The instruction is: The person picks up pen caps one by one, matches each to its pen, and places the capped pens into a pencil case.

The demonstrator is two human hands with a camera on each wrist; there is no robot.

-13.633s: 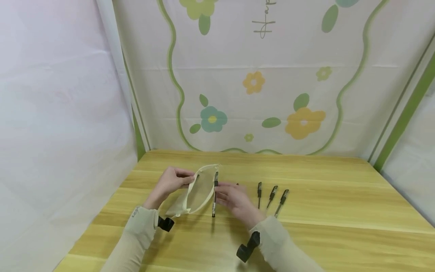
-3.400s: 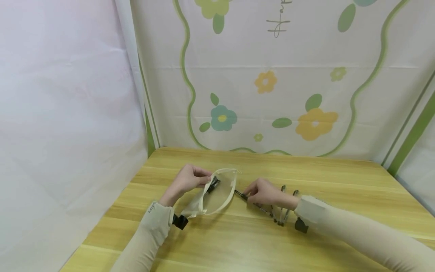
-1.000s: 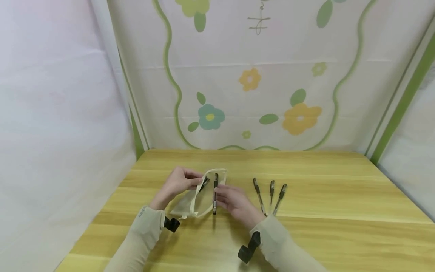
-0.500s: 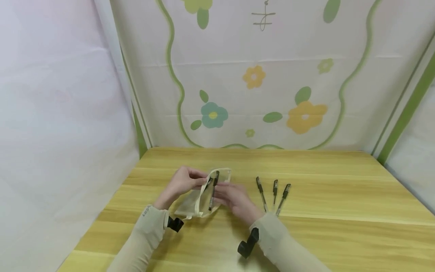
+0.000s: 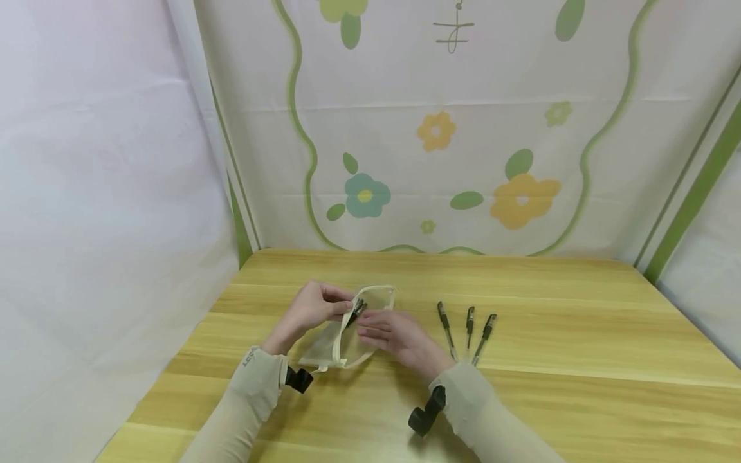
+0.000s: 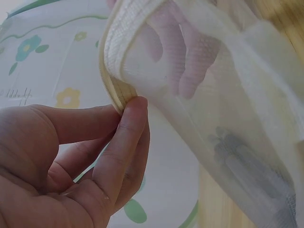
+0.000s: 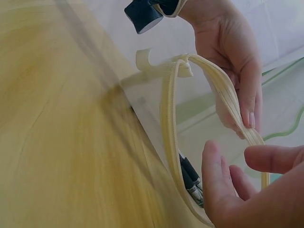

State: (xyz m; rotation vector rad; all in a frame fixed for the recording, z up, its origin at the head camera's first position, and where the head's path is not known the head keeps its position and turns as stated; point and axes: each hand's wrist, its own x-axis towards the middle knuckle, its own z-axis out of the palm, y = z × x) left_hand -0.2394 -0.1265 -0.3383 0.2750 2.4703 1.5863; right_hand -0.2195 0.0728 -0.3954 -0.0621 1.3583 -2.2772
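Observation:
A see-through zip pouch (image 5: 321, 346) with a cream zip edge stands with its mouth spread wide. My left hand (image 5: 307, 314) pinches that zip edge (image 6: 118, 88) between thumb and fingers. Black-gripped pens (image 7: 190, 176) lie together inside the pouch, low down and slanting; through the mesh they look blurred in the left wrist view. At the pouch's mouth is my right hand (image 5: 401, 337), its fingertips just within the opening. In the right wrist view its thumb and fingers stand apart with nothing between them.
Three black-capped pens, the left one (image 5: 446, 325), the middle one (image 5: 469, 326) and the right one (image 5: 486, 334), fan out on the wooden table (image 5: 579, 321) right of my right hand. A flowered cloth (image 5: 393, 148) hangs behind.
Over the last second my right hand moves a pen from the pouch's mouth into it and lets go. The left hand keeps its pinch on the edge. Earlier, more pens lay outside.

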